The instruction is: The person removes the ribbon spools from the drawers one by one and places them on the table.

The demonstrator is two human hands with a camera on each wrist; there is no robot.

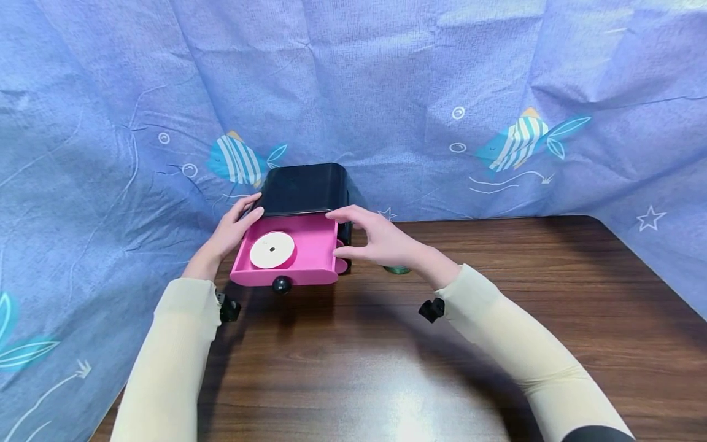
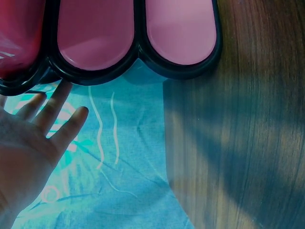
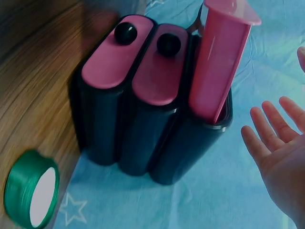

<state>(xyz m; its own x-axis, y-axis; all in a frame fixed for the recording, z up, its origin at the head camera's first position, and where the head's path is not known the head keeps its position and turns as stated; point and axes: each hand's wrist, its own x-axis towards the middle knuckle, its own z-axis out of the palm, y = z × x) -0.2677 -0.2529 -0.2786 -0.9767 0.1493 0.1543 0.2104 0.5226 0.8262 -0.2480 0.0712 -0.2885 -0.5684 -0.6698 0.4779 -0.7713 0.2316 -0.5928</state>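
Note:
A black drawer cabinet (image 1: 304, 189) with three stacked pink drawers stands near the back left of the table. Its top drawer (image 1: 312, 245) is pulled out, and a white round spool (image 1: 265, 250) with a pink edge lies inside. My left hand (image 1: 228, 230) is at the cabinet's left side, fingers extended and thumb by the drawer's left wall; in the left wrist view fingertips reach the black frame. Across the drawer's right edge, my right hand (image 1: 381, 236) holds nothing, its thumb and fingers spread apart. In the right wrist view that hand (image 3: 286, 157) appears beside the open drawer.
A green ribbon spool (image 3: 31, 191) rests on the table to the right of the cabinet, partly hidden by my right wrist in the head view. Blue fabric (image 1: 386, 92) with fish prints hangs behind and left of the brown wooden table (image 1: 331, 356).

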